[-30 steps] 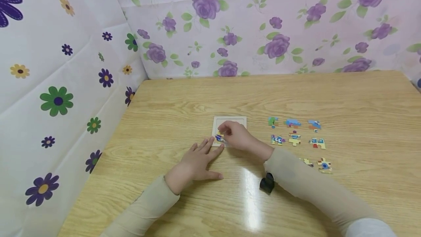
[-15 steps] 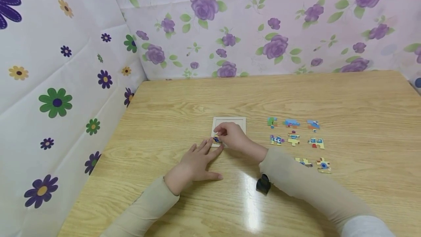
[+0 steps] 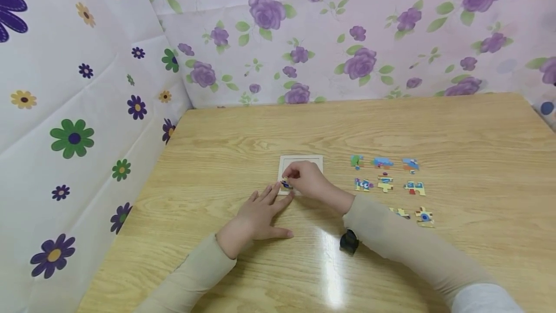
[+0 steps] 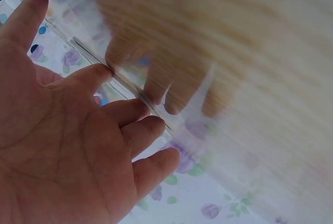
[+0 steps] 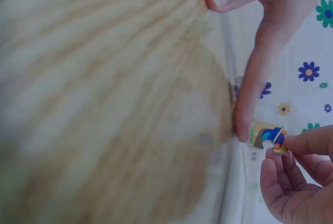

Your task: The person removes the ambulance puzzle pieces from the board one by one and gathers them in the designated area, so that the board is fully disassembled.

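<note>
A small puzzle piece (image 5: 269,137) in blue, yellow and green is pinched between thumb and fingers of my right hand (image 3: 309,180). It sits over the lower left corner of a square, light puzzle frame (image 3: 299,157), as the head view shows. My left hand (image 3: 255,220) lies flat and spread on the table, its index and middle fingertips right at that same corner. Seen from the left wrist, the left palm (image 4: 67,141) faces the camera with the fingers loosely extended along the table surface. The right hand covers much of the frame's inside.
Several loose puzzle pieces lie in rows right of the frame, among them a green one (image 3: 357,161), one with eyes (image 3: 363,184) and one with a blue circle (image 3: 424,216). A small black object (image 3: 349,242) is by the right sleeve. Flowered cloth (image 3: 299,57) bounds the table.
The right hand has shifted slightly left with the piece, toward the frame's lower left corner. The left hand has stayed in place, while the head view has drifted a little.
</note>
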A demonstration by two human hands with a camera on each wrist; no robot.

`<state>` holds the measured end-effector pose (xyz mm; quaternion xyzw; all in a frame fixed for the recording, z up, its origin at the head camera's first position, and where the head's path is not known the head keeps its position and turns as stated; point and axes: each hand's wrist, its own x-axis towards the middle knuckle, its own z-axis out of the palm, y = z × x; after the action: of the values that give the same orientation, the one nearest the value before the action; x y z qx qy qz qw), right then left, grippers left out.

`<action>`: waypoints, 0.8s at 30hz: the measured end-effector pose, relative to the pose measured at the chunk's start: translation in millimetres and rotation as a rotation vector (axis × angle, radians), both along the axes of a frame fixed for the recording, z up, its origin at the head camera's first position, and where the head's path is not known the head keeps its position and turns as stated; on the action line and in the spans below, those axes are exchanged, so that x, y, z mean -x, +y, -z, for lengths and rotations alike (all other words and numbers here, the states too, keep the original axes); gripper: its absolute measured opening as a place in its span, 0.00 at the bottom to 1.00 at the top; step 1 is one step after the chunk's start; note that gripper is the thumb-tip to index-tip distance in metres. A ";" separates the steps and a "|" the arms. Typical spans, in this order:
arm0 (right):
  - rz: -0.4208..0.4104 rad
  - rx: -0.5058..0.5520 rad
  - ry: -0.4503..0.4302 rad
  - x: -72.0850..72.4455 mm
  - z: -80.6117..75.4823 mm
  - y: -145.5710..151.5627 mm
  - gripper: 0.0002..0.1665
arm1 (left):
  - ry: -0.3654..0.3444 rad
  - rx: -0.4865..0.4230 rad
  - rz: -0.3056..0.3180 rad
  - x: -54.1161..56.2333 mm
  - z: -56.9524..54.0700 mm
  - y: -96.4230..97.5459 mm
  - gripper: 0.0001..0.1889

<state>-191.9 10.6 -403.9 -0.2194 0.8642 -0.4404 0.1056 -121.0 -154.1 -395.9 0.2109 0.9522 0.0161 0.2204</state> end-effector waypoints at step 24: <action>-0.029 0.017 -0.042 0.9 -27.1 74.6 0.07 | -0.004 -0.014 -0.014 0.9 1.2 -0.7 0.46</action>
<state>-192.8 85.2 -376.8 -0.2233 0.8547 -0.4508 0.1282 -121.9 -154.8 -397.1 0.2060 0.9530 0.0248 0.2206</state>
